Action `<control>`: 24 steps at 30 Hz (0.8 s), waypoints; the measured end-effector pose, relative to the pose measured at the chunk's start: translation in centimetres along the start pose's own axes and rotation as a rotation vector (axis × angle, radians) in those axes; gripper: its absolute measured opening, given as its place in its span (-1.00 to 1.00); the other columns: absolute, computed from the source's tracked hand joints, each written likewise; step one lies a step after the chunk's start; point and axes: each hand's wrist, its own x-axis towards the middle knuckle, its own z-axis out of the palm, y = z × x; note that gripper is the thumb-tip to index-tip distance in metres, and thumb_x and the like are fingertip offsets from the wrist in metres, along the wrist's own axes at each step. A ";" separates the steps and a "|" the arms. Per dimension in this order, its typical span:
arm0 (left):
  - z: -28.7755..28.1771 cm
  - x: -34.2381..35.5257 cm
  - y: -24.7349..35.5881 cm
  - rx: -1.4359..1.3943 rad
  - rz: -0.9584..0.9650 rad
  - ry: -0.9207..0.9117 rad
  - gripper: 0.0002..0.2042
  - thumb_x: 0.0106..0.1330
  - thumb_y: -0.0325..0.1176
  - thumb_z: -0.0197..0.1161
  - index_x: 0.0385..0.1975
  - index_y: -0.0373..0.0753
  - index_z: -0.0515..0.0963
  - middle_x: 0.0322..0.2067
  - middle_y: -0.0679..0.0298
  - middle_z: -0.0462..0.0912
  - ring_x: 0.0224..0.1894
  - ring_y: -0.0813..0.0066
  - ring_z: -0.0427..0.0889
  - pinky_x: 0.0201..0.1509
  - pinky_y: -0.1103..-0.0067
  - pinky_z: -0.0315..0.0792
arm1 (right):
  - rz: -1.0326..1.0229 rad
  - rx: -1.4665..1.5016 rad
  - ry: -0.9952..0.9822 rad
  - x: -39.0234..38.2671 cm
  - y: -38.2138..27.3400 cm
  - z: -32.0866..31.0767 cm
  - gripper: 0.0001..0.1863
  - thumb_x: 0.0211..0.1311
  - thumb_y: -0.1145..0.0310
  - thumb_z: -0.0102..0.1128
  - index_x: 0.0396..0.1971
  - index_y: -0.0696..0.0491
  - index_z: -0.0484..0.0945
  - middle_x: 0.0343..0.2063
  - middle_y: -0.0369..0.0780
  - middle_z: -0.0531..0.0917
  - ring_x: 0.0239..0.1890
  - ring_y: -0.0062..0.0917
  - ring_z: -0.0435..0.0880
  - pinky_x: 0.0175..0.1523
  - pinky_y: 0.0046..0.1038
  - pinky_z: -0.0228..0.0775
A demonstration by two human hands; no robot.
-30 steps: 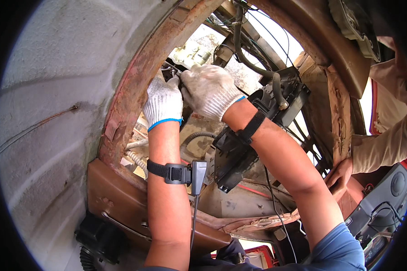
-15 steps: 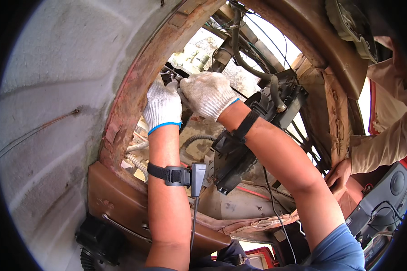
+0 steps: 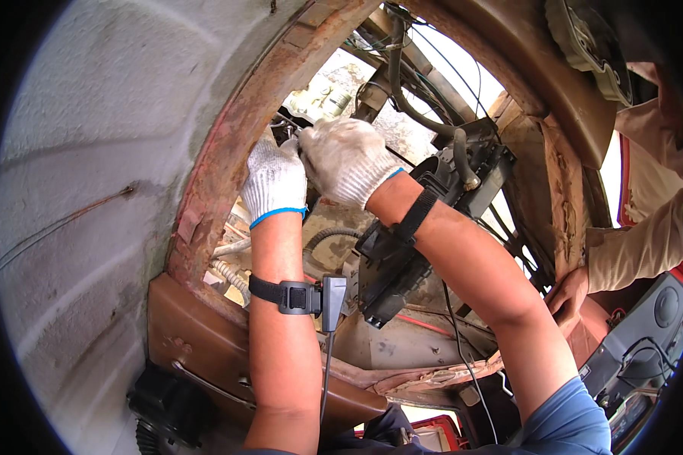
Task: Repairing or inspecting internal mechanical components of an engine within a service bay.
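Observation:
Both my hands wear white knit gloves with blue cuff edges and reach through a rusty-edged opening into machinery. My left hand (image 3: 273, 176) is curled near small dark metal parts (image 3: 284, 127) at the opening's left side; what its fingers grip is hidden. Close beside it, my right hand (image 3: 347, 161) is closed, knuckles up, its fingertips turned toward the left thumb. Anything inside that hand is hidden too. Just beyond the hands lies a pale metal housing (image 3: 320, 100). Black straps circle both my forearms, with a grey device (image 3: 332, 302) on the left one.
A rusty frame (image 3: 218, 163) rims the opening. Right of my hands are a black plastic assembly (image 3: 410, 284) and a dark hose (image 3: 399, 68). Below are a corrugated conduit (image 3: 231, 279) and a brown panel (image 3: 197, 341). Another person's hand (image 3: 569, 297) rests at the right edge.
My left hand and forearm have shifted very slightly right. My right hand has turned a little, staying in nearly the same place.

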 end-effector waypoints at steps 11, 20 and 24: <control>0.6 0.3 -0.7 0.027 0.125 0.111 -0.44 0.33 -0.15 0.33 0.26 -0.34 0.49 0.27 -0.19 0.50 0.31 -0.16 0.48 0.40 0.17 0.34 | -0.156 0.050 0.142 -0.6 0.5 -0.1 -0.72 0.26 0.17 0.24 -0.34 0.11 0.68 -0.50 -0.09 0.73 -0.32 -0.17 0.78 -0.25 -0.18 0.61; 0.2 0.1 0.0 0.012 0.053 0.100 -0.49 0.33 -0.18 0.32 0.22 -0.32 0.53 0.22 -0.16 0.56 0.25 -0.17 0.53 0.33 0.18 0.41 | -0.063 -0.015 0.059 -0.5 -0.1 0.0 -0.78 0.19 0.19 0.26 -0.42 0.03 0.70 -0.46 -0.11 0.76 -0.31 -0.21 0.79 -0.23 -0.20 0.63; -0.2 -0.1 0.4 -0.020 -0.037 -0.009 -0.50 0.33 -0.18 0.31 0.21 -0.31 0.54 0.21 -0.15 0.57 0.24 -0.17 0.53 0.33 0.17 0.41 | -0.009 -0.022 -0.052 -0.8 0.4 0.0 -0.80 0.17 0.24 0.27 -0.33 0.04 0.72 -0.44 -0.10 0.76 -0.28 -0.22 0.80 -0.20 -0.20 0.63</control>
